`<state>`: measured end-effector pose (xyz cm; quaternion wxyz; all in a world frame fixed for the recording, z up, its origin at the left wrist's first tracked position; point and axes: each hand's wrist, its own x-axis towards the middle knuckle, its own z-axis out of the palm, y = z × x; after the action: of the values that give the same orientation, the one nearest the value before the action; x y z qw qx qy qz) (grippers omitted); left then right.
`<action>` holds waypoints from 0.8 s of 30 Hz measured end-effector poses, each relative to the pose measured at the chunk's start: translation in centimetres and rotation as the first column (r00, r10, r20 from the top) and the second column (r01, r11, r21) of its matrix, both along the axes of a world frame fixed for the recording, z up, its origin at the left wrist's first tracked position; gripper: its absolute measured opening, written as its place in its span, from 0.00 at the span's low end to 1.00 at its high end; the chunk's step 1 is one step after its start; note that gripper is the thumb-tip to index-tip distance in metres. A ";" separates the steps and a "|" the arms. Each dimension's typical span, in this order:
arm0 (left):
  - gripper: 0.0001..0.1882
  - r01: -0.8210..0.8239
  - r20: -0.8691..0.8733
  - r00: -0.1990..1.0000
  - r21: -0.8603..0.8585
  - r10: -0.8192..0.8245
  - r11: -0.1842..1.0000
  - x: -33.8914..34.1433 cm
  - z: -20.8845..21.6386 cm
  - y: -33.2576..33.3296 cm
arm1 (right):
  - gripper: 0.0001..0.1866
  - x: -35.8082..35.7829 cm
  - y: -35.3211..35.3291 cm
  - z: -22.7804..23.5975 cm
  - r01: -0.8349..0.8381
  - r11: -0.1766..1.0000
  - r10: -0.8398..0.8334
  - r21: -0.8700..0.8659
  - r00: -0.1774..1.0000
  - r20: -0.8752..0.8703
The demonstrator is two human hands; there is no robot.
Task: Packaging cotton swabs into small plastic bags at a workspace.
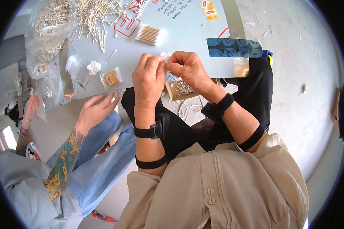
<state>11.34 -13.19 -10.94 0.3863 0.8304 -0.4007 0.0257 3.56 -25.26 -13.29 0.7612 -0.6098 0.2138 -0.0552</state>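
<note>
My left hand (pixel 147 78) and my right hand (pixel 188 68) meet above the table's near edge, fingers pinched together. Between them shows a small white knobbly bundle of cotton swabs (pixel 165 56), mostly hidden by my fingers; whether a clear bag surrounds it I cannot tell. Just beyond my left hand lies a neat row of cotton swabs (pixel 149 34) with brown sticks. To the left is a small packet of cotton swabs (pixel 111 77) with a yellow label, near a co-worker's hand (pixel 97 112).
A loose heap of cotton swabs (pixel 93 17) and a large clear bag of swabs (pixel 51 34) cover the table's (pixel 187 40) far left. Yellow-and-red cards (pixel 210 10) lie far right. Below the edge sits a cardboard box of swabs (pixel 176 91), with swabs scattered on the floor.
</note>
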 end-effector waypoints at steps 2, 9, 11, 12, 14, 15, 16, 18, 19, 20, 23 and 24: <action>0.09 0.014 -0.003 1.000 0.014 -0.014 1.000 0.0 0.2 -0.1 | 0.07 0.0 0.0 -0.2 0.001 1.000 -0.001 0.016 1.000 0.020; 0.08 0.064 0.072 0.995 0.109 -0.072 0.992 0.5 0.7 -0.1 | 0.07 0.2 0.1 -0.3 0.014 0.992 -0.009 -0.127 0.999 0.037; 0.08 0.057 0.077 0.995 0.100 -0.065 0.993 0.5 0.5 -0.2 | 0.07 0.3 0.1 -0.3 0.011 0.991 -0.006 -0.134 0.999 0.035; 0.08 0.049 0.080 0.995 0.090 -0.057 0.995 0.5 0.4 -0.3 | 0.07 0.3 0.2 -0.3 0.019 0.993 -0.015 -0.117 0.999 0.034; 0.08 0.030 0.079 0.996 0.094 -0.037 0.995 0.4 0.0 -0.2 | 0.07 0.3 0.3 -0.4 0.027 0.995 -0.024 -0.099 0.999 0.034; 0.08 0.010 0.076 0.997 0.098 -0.017 0.995 0.4 -0.1 -0.2 | 0.07 0.3 0.3 -0.5 0.037 0.994 -0.033 -0.102 0.999 0.037; 0.08 0.011 0.077 0.997 0.099 -0.018 0.995 0.4 -0.1 -0.2 | 0.06 0.3 0.4 -0.5 0.046 0.993 -0.042 -0.105 0.998 0.040; 0.08 0.040 -0.005 0.999 0.080 -0.040 0.996 0.6 0.0 -0.1 | 0.07 0.3 0.4 -0.7 0.047 0.996 -0.044 -0.082 0.998 0.038; 0.08 0.043 -0.005 0.999 0.079 -0.042 0.996 0.6 0.1 -0.2 | 0.07 0.3 0.3 -0.8 0.046 0.997 -0.044 -0.060 0.998 0.036; 0.08 0.057 -0.030 0.998 0.063 -0.055 0.996 0.5 0.2 -0.2 | 0.07 0.3 0.1 -0.9 0.048 0.997 -0.046 -0.061 0.998 0.035; 0.09 0.088 -0.058 0.995 0.061 -0.084 0.994 0.6 0.6 -0.1 | 0.08 0.1 -0.3 -0.8 0.006 0.994 0.001 -0.110 0.998 0.058; 0.10 0.105 -0.060 0.993 0.074 -0.100 0.992 0.7 0.7 -0.1 | 0.09 0.1 -0.4 -0.8 -0.015 0.994 0.024 -0.111 0.997 0.073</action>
<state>12.00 -13.25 -10.25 0.3661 0.8233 -0.4324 -0.0331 3.70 -25.68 -14.11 0.7341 -0.6506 0.1762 -0.0819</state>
